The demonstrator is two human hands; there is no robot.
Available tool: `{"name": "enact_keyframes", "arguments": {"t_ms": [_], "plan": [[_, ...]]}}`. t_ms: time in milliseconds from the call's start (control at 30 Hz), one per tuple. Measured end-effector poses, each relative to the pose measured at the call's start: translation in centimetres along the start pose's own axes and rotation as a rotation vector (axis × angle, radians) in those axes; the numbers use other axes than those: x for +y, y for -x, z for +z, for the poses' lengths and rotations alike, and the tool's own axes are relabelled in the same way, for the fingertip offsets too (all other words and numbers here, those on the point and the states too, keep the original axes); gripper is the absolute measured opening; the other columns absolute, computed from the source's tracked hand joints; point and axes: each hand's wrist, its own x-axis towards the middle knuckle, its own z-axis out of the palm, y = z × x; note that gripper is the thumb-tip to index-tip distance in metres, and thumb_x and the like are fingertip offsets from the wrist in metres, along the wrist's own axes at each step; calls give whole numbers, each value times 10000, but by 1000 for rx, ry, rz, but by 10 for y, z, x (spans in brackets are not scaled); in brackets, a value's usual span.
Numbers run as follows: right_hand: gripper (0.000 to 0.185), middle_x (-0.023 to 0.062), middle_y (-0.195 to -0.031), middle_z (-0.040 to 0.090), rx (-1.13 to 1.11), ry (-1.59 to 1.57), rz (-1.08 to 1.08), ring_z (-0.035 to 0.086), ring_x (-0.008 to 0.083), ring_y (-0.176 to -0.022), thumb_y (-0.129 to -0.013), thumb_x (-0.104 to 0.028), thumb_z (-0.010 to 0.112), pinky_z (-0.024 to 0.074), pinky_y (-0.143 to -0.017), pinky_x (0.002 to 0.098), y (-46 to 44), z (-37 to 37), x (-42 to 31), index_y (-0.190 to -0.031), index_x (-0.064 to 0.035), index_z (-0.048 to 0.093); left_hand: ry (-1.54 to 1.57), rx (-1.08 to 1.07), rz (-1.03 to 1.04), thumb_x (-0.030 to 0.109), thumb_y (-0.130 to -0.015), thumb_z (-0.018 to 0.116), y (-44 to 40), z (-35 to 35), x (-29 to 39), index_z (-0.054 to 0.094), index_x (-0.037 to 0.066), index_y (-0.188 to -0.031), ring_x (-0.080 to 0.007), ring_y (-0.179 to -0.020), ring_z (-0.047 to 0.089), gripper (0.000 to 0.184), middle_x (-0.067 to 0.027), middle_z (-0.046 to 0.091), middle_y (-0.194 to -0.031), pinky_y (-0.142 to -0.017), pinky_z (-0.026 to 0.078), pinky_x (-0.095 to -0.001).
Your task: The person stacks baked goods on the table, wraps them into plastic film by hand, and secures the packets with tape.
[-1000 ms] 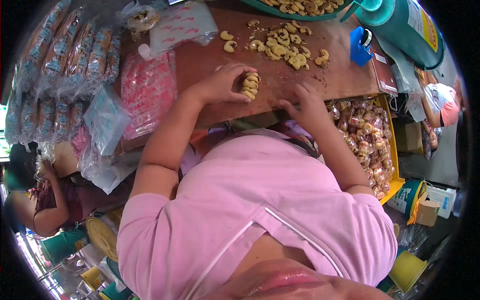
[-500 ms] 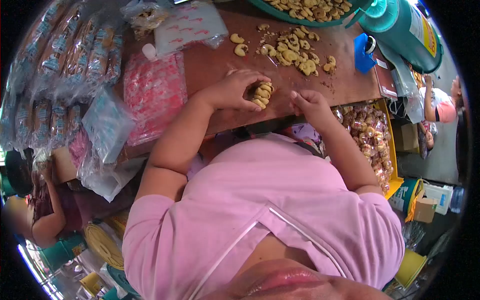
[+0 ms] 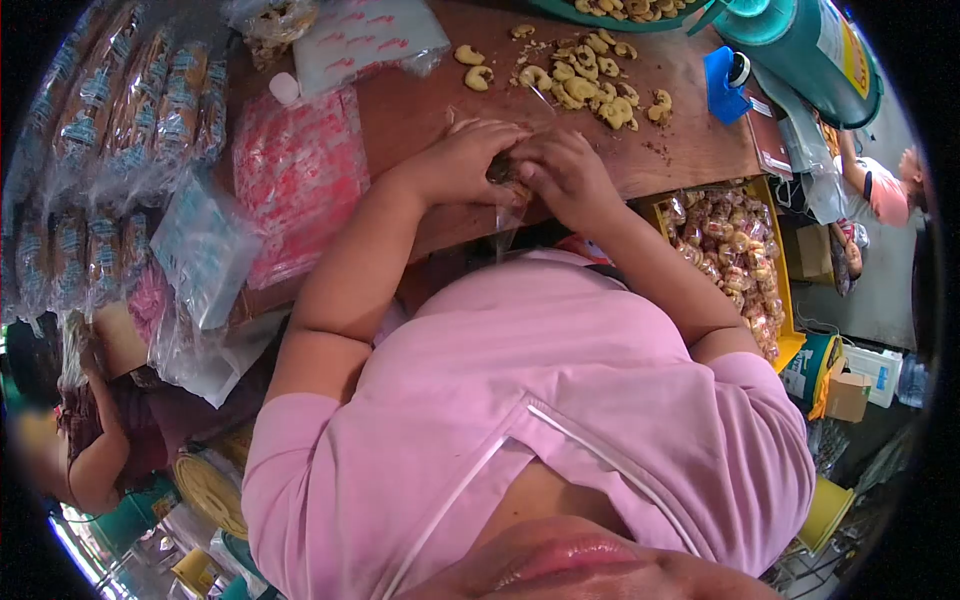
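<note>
My left hand (image 3: 465,160) curls around a stack of curved cookies (image 3: 503,170), now mostly hidden and in shadow between my hands. Bent over the stack from the other side is my right hand (image 3: 568,178), its fingers closed on a clear plastic bag (image 3: 510,225) that hangs below towards my chest. How far the bag covers the cookies I cannot tell. Beyond my hands, a loose pile of curved golden cookies (image 3: 580,88) lies on the brown table (image 3: 415,115), with crumbs around it.
Pink printed plastic bags (image 3: 300,180) lie left, beside packs of wrapped long bread (image 3: 130,110). A yellow crate (image 3: 787,270) of packed cookies (image 3: 725,250) stands right. Far right are a blue tape dispenser (image 3: 724,85) and a teal container (image 3: 800,50). Other people are at both sides.
My right hand has moved left to meet my left hand at the cookie stack. A clear plastic bag now hangs between them. The view has shifted slightly.
</note>
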Motion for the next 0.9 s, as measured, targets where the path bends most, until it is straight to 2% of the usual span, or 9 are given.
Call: {"name": "enact_keyframes", "arguments": {"t_ms": [67,167,333,467,533,667,767,867,900], "plan": [[251,131,-1169,699,-184,177,-195,600,343,-1195,-953,-243,644,444,-1053,488,-1,-13,-13,-1123,-75,723,-10,-1,-7,471,-702,852,1,-2,4,548,109,-1443,-293,-1429,438,879,-134,529,-1491,-1217,240,-476],[314,115,-1262,640,-124,234,-340,558,340,-1208,-942,-266,638,416,-1045,473,4,-4,-2,-1202,-96,688,-30,-6,-30,419,-705,847,0,-5,12,545,118,-1445,-287,-1442,419,855,-113,524,-1499,-1226,223,-483],[255,126,-1183,661,-152,229,-309,572,356,-1143,-958,-299,611,453,-989,500,-5,14,13,-1084,-94,697,-104,-5,-83,387,-715,842,6,-10,6,537,173,-1457,-277,-1494,333,830,-57,486,-1530,-1230,181,-541],[241,126,-1130,673,-121,241,-275,581,358,-1095,-944,-314,613,489,-924,522,-14,26,12,-976,-96,708,-194,-25,-187,388,-776,810,32,-12,-16,614,184,-1362,-305,-1503,305,651,-30,487,-1519,-1227,167,-564],[221,121,-1106,659,-162,264,-233,573,346,-1075,-920,-275,623,476,-940,489,-17,24,7,-969,-75,703,-162,-10,-264,389,-810,793,52,-15,-17,678,177,-1272,-324,-1499,305,521,-18,496,-1508,-1226,170,-558],[208,119,-1080,651,-85,267,-223,576,341,-1047,-894,-253,629,475,-940,475,-20,34,8,-950,-71,713,-77,155,-486,373,-878,749,86,-10,46,758,184,-1031,-332,-1492,312,243,-15,539,-1444,-1212,192,-549],[207,121,-1057,645,-145,318,-213,580,340,-1032,-894,-253,621,477,-938,473,-24,35,8,-940,-75,718,-283,209,-453,298,-890,737,89,3,89,756,203,-923,-351,-1433,398,102,-39,623,-1295,-1171,251,-560],[209,123,-1062,635,-123,325,-236,577,343,-1022,-900,-257,616,475,-935,472,-24,39,12,-919,-75,718,-259,305,-389,255,-854,755,92,15,75,737,169,-918,-370,-1372,460,109,-59,643,-1234,-1138,314,-548],[237,131,-1079,641,-117,310,-233,585,354,-1039,-909,-283,602,487,-916,494,-23,39,13,-920,-84,731,-318,415,-347,208,-847,739,85,9,80,714,127,-910,-377,-1316,497,106,-59,646,-1196,-1105,368,-519]]}}
